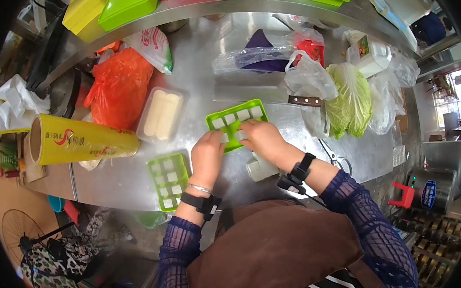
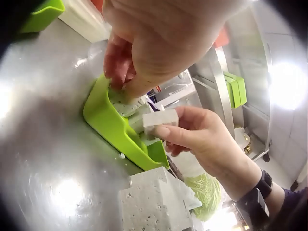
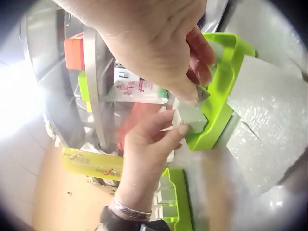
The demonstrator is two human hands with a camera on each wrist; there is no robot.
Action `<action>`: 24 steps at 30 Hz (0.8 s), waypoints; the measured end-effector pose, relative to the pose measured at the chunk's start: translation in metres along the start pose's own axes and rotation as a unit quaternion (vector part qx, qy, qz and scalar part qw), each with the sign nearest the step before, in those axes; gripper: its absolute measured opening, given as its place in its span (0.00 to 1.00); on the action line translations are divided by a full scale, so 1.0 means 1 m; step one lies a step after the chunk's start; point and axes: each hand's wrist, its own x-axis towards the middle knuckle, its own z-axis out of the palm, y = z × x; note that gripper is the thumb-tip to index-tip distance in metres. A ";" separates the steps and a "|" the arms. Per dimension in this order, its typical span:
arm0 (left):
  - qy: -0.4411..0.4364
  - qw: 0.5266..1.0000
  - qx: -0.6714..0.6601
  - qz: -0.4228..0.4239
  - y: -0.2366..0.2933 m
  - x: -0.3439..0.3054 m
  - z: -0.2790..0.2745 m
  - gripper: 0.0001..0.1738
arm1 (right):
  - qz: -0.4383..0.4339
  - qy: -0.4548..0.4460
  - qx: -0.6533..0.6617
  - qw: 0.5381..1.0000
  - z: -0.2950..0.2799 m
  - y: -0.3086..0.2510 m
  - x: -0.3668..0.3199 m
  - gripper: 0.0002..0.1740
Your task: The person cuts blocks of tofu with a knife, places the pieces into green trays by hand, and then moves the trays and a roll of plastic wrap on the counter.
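Observation:
A green tray (image 1: 232, 144) holds several white blocks (image 1: 243, 115), with both hands at its near side. The left hand (image 1: 208, 155) pinches a white block (image 3: 190, 117) at the tray's left end, thumb on one side and fingers on the other. Between thumb and fingers the right hand (image 1: 265, 141) grips another white block (image 2: 160, 118), held over the tray in the left wrist view. A second green tray (image 1: 160, 201) with several blocks lies to the left. Larger white blocks (image 2: 153, 202) sit beside the near edge of the first tray.
Behind stand a clear container with pale rolls (image 1: 161, 114), a red bag (image 1: 120, 87) and a yellow film box (image 1: 86, 138). On the right are a cleaver (image 1: 305, 100), a cabbage (image 1: 350, 99) and scissors (image 1: 334, 155). A shelf (image 1: 214, 5) crosses the back.

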 end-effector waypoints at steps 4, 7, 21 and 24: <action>0.020 1.000 0.005 0.011 0.001 0.002 0.002 0.19 | -0.009 0.010 -0.024 1.000 0.017 -0.002 0.007 0.12; 0.024 1.000 0.003 0.013 0.001 0.002 0.004 0.19 | -0.003 0.004 -0.035 0.999 0.026 -0.002 0.010 0.12; 0.025 0.999 -0.021 0.008 0.003 0.000 -0.002 0.21 | -0.024 0.066 -0.007 0.997 0.001 -0.012 0.002 0.13; 0.040 0.999 -0.019 0.024 0.015 -0.007 -0.022 0.21 | 0.020 0.051 0.036 0.998 -0.047 -0.004 -0.024 0.22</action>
